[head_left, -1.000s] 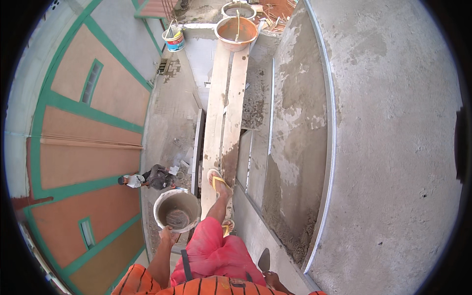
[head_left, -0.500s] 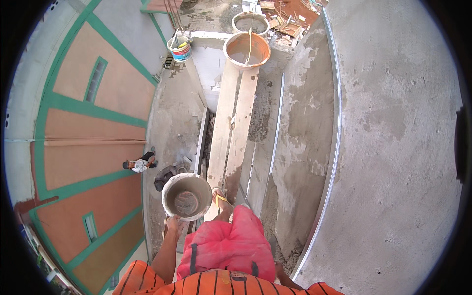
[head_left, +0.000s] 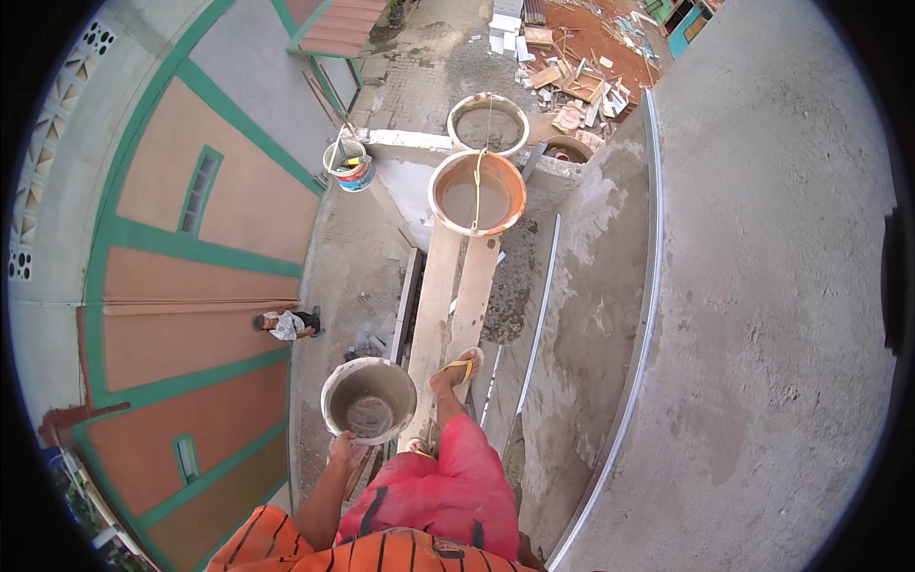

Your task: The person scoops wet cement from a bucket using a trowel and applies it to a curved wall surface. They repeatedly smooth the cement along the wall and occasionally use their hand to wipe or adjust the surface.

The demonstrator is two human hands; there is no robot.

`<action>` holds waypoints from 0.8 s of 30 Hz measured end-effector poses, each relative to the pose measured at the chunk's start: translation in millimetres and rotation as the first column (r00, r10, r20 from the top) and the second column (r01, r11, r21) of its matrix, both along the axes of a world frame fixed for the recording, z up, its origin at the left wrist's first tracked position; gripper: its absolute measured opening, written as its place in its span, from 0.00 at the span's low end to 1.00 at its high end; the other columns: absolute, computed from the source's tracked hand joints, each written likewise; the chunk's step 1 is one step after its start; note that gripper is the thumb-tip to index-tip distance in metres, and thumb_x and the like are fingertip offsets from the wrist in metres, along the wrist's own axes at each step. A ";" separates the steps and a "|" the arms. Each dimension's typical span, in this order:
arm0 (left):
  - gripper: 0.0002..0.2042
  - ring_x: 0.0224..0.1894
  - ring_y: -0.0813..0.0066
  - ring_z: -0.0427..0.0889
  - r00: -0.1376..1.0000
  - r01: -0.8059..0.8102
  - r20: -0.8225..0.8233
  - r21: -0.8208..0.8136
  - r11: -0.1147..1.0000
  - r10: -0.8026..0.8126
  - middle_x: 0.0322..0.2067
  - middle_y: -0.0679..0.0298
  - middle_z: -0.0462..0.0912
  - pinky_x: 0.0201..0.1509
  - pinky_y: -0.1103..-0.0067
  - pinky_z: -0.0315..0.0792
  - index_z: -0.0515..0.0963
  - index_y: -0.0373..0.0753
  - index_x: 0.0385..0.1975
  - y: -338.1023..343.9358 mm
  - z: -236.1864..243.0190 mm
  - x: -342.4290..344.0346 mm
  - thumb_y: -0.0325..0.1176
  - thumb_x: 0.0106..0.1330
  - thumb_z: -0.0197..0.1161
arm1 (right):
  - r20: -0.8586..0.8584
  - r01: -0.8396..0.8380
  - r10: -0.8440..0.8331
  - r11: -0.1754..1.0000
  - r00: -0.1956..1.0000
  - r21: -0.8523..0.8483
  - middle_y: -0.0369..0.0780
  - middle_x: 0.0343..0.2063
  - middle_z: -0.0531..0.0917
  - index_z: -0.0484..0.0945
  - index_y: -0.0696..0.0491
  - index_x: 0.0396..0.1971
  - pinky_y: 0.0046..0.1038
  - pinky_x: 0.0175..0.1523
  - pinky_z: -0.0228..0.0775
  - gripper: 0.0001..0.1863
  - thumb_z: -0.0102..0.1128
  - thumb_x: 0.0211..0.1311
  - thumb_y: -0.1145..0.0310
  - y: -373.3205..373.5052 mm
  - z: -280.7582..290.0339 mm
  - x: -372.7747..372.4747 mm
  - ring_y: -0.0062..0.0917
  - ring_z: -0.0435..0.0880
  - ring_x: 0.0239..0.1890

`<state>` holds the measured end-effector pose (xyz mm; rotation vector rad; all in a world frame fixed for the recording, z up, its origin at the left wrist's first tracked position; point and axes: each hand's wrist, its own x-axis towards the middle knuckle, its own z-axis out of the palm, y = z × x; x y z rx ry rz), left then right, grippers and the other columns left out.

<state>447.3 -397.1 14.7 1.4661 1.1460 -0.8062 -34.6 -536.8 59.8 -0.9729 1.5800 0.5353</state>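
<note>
My left hand (head_left: 345, 449) grips the near rim of a round grey mortar bucket (head_left: 369, 404), its fingers closed on the edge. The bucket's inside is smeared with cement, with a scraped patch on the bottom. It hangs left of two wooden planks (head_left: 444, 305) on which my sandalled feet stand, the right foot (head_left: 458, 365) ahead of the left. Of my right side only a bit of dark arm shows at the lower edge; the hand is out of sight. At the planks' far end sits an orange-brown bucket (head_left: 443, 195) with a yellow rope across it.
Beyond it stands another tub (head_left: 457, 140) of grey mix. A small white bucket with tools (head_left: 354, 177) rests by the low wall on the left. A plastered wall (head_left: 743, 315) rises close on my right. Below left, a person (head_left: 288, 325) is on the ground. Wood scraps (head_left: 583, 91) lie far off.
I have moved forward along the planks, my right foot now stepping ahead. The grey bucket stays in my left hand. The far buckets appear lower and nearer in view.
</note>
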 end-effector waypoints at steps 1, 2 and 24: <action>0.12 0.34 0.52 0.79 1.000 -0.024 -0.013 0.017 1.000 0.024 0.38 0.48 0.72 0.38 0.62 0.80 0.67 0.31 0.40 -14.3 3.7 9.2 0.26 0.56 0.55 | 0.007 0.010 -0.010 1.000 1.000 0.010 0.46 0.42 0.84 0.79 0.55 0.49 0.31 0.48 0.73 0.21 0.56 0.61 0.57 -11.7 -1.1 3.4 0.34 0.83 0.44; 0.13 0.38 0.51 0.78 1.000 -0.014 -0.017 0.025 1.000 0.014 0.39 0.48 0.71 0.41 0.61 0.79 0.67 0.30 0.41 -26.2 8.0 19.5 0.27 0.57 0.55 | 0.020 0.027 -0.027 0.999 0.999 0.017 0.46 0.42 0.84 0.79 0.55 0.49 0.31 0.48 0.73 0.21 0.56 0.61 0.57 -22.3 -0.8 5.1 0.34 0.83 0.44; 0.17 0.56 0.52 0.71 0.804 0.263 0.583 -0.519 0.814 0.112 0.54 0.51 0.67 0.61 0.60 0.68 0.65 0.31 0.48 -538.3 117.3 481.9 0.28 0.60 0.54 | -0.056 0.173 -0.171 0.985 0.984 0.028 0.43 0.29 0.82 0.77 0.62 0.44 0.31 0.40 0.74 0.23 0.52 0.64 0.55 -224.3 87.0 188.1 0.28 0.83 0.34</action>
